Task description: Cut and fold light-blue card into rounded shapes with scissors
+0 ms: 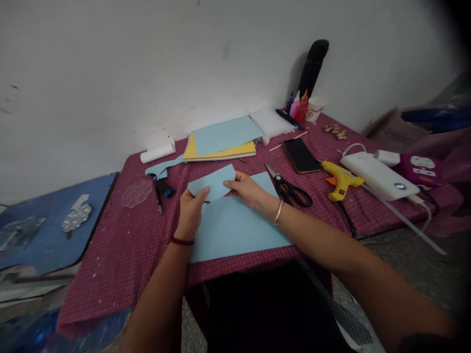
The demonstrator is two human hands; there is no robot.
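Between my two hands is a small rectangular piece of light blue paper (213, 182), raised over a larger light blue sheet (235, 230) on the table. My left hand (191, 208) pinches its left end, thumb on top. On the right end, my right hand (246, 189) grips it the same way; the fingers under the paper are mostly hidden. Black-handled scissors (289, 189) lie just right of the large sheet, blades pointing away. Off to the left rest a black pen (158, 198) and a dark blue and black object (165, 188) beside blue paper scraps (162, 168).
A stack of coloured paper (224, 135) lies at the back. To the right are a phone (301, 155), a yellow glue gun (340, 181) and a white power bank (379, 174). Glue bottles (300, 109), a paper cup (314, 109) and a black bottle (312, 68) stand by the wall.
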